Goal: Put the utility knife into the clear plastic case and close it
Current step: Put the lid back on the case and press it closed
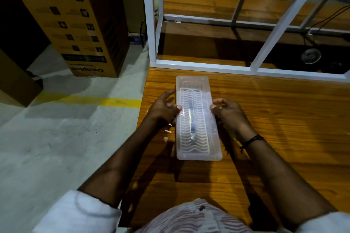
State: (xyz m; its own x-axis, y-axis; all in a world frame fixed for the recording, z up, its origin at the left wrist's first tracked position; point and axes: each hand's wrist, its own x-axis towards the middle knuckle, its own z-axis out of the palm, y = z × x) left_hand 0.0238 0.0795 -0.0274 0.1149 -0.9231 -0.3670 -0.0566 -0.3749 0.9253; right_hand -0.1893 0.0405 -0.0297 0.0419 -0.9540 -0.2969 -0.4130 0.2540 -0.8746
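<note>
The clear plastic case [197, 147] lies lengthwise on the wooden table [274, 119], its ribbed lid down on top. Through the lid I make out the utility knife [191, 119] lying along the middle of the case. My left hand [163, 108] grips the case's left long edge, thumb pressing on the lid. My right hand [228, 112] holds the right long edge the same way, thumb on the lid's rim. A dark cord bracelet circles my right wrist.
A white metal frame [208, 66] stands on the table just beyond the case. Left of the table is concrete floor with a yellow line [106, 101] and a tall cardboard box [81, 24]. A cable and a small round object [311, 56] lie at the far right.
</note>
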